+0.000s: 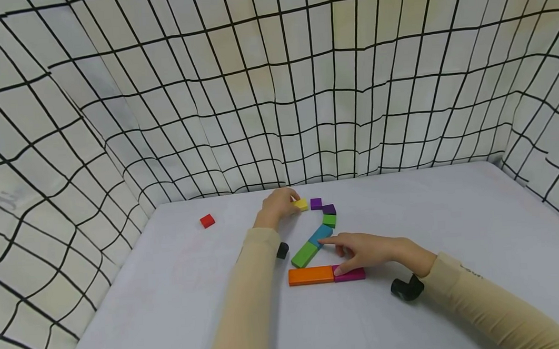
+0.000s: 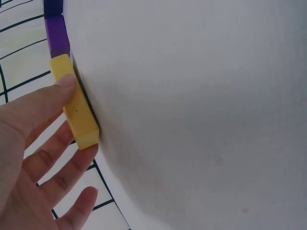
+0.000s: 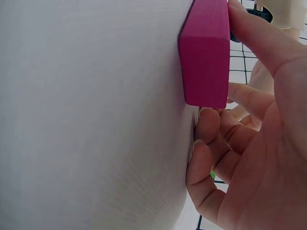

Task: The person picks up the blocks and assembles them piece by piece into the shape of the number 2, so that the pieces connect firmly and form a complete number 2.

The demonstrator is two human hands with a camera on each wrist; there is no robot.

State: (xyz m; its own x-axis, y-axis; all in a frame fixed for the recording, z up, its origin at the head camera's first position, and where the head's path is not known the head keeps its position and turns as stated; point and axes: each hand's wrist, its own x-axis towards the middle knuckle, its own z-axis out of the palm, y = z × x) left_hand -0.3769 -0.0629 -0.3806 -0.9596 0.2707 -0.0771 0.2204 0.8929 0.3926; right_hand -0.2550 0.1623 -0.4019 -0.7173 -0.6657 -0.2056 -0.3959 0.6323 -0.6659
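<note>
At the far side of the table, my left hand (image 1: pixel 279 202) pinches a yellow block (image 2: pixel 81 108) between thumb and fingers. A purple block (image 1: pixel 316 204) lies just beyond its right end, followed by a dark purple block (image 1: pixel 329 209), a small green block (image 1: pixel 329 221), a blue block (image 1: pixel 321 234) and a longer green block (image 1: pixel 305 254) in a curve. Below them, an orange block (image 1: pixel 310 275) meets a magenta block (image 3: pixel 205 67) end to end. My right hand (image 1: pixel 359 248) rests its thumb on the magenta block, its index finger extended to the blue one; the other fingers bend loosely.
A lone red block (image 1: pixel 207 221) lies at the left of the white table (image 1: pixel 182 306). Black-lined netting or grid walls (image 1: pixel 304 104) enclose the back and sides. Black wrist devices (image 1: pixel 407 289) are on both wrists.
</note>
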